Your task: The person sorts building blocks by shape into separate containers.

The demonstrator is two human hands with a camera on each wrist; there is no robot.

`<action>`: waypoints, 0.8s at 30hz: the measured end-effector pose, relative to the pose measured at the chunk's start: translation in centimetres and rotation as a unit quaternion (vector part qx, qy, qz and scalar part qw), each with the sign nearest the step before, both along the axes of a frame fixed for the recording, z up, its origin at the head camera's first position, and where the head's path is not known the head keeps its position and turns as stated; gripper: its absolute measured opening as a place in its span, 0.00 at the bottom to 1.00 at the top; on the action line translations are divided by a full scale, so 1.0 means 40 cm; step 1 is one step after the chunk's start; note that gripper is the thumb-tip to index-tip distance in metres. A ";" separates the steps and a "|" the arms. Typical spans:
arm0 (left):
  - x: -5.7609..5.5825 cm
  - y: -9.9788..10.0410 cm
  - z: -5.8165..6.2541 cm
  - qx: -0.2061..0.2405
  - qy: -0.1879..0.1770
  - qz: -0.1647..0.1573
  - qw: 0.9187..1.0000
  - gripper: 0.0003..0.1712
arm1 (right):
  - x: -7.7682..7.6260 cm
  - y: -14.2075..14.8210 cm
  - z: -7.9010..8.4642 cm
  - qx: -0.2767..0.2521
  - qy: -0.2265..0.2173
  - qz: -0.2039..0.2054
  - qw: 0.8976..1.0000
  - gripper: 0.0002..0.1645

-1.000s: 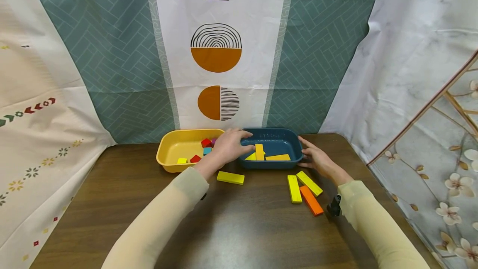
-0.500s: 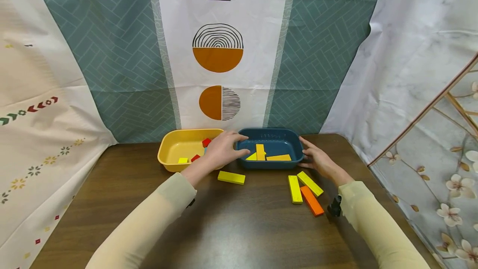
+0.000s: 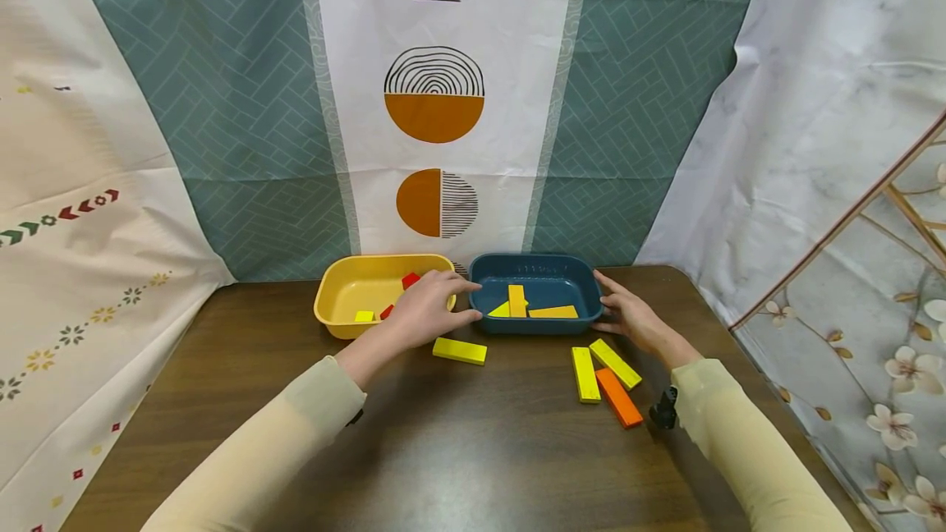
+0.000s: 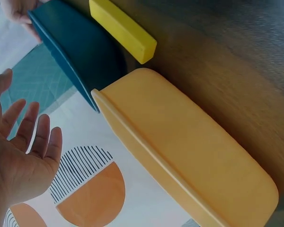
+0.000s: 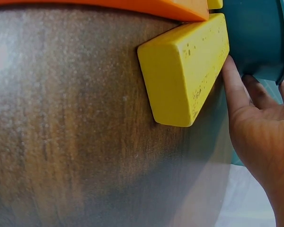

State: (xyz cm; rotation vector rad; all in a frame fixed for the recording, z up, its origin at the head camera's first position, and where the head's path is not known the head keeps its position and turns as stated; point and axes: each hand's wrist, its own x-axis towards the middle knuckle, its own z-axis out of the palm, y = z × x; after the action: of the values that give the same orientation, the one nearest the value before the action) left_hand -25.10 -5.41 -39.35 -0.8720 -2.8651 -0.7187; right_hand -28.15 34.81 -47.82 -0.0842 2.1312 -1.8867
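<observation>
Blue bin stands at the back of the table, just beside the yellow bin. Inside it lie a narrow block, a partly hidden pointed piece and a flat block, all yellow. Its right end meets the spread fingers of the right hand, which touch the wall without curling round it. The left hand hangs over the yellow bin's right end, fingers loose, grasping nothing; whether its fingertips brush the blue bin I cannot tell.

Judging by how things lie, the work looks partway along: both bins have pieces in them, with a yellow piece and two red pieces visible in the yellow one. Four blocks remain outside: a lone yellow block in front, and two yellow blocks close to an orange block near the right hand.
</observation>
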 end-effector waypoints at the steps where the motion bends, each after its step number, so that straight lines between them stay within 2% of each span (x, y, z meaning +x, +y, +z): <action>1: 0.004 -0.003 -0.001 -0.002 0.000 -0.001 1.000 0.30 | 0.000 0.000 0.000 0.000 0.000 0.000 1.000 0.38; 12: 0.043 -0.029 -0.038 -0.015 -0.002 -0.031 0.999 0.28 | -0.001 0.001 -0.003 0.002 0.003 -0.001 1.000 0.38; 19: 0.067 -0.048 -0.075 -0.022 -0.011 -0.044 0.999 0.26 | 0.000 0.002 -0.002 0.002 0.002 -0.004 1.000 0.39; 24: 0.079 -0.067 -0.105 -0.038 -0.028 -0.048 0.998 0.28 | -0.002 0.000 -0.004 0.001 0.002 -0.006 1.000 0.39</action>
State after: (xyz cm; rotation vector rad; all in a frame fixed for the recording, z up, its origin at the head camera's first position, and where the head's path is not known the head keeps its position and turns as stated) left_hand -21.95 -8.11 -43.54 -1.0217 -2.9337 -0.6565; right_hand -28.22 34.82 -47.98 -0.0747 2.1408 -1.8917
